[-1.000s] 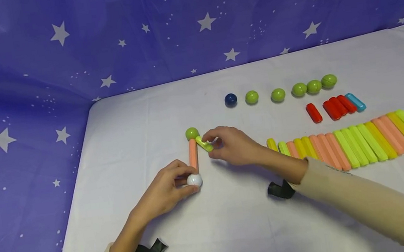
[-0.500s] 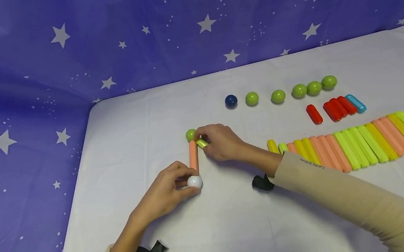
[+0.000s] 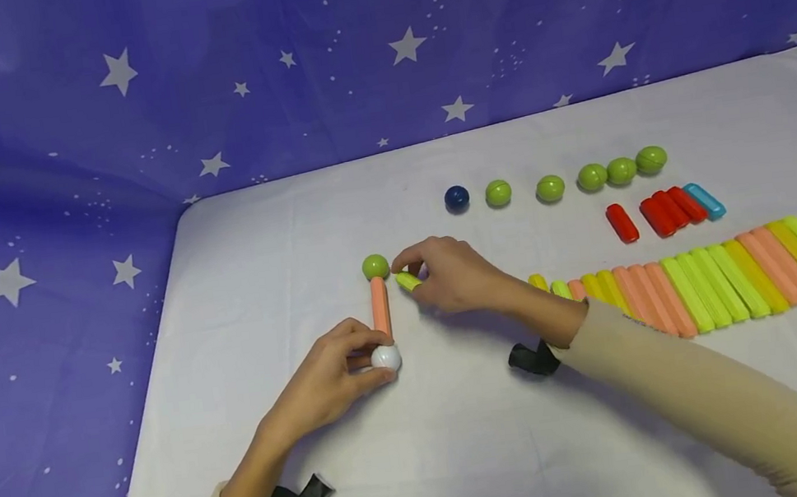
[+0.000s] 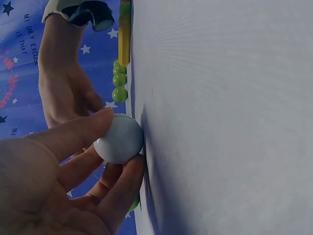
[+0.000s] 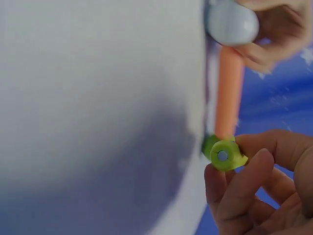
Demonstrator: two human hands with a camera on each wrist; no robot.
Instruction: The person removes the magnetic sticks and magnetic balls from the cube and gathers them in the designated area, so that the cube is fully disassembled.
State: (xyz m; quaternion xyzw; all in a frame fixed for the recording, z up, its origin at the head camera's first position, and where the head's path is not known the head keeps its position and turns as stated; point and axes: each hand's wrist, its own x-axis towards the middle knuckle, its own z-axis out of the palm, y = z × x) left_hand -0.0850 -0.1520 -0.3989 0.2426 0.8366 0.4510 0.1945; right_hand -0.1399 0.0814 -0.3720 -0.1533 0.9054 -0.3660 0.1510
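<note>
My left hand (image 3: 327, 369) pinches a white ball (image 3: 385, 358) between thumb and fingers, low on the white cloth. From that ball a salmon-coloured stick (image 3: 380, 309) runs away from me to a green ball (image 3: 374, 267). To the right of the green ball, my right hand (image 3: 450, 275) holds a short yellow-green stick (image 3: 407, 281) by thumb and fingertips. Its near end (image 5: 222, 155) shows a round silver disc in the right wrist view. In the head view a small gap appears between this stick and the green ball.
Further back stand a dark blue ball (image 3: 456, 198) and several green balls (image 3: 550, 187) in a row. Red short sticks (image 3: 622, 223) and a light blue one (image 3: 704, 200) lie before them. A long row of salmon, yellow and yellow-green sticks (image 3: 695, 291) lies at right, partly behind my right arm.
My right hand first moved in to the green ball with the yellow-green stick, then drew back slightly to the right. The green ball shifted a little left. My left hand stays on the white ball.
</note>
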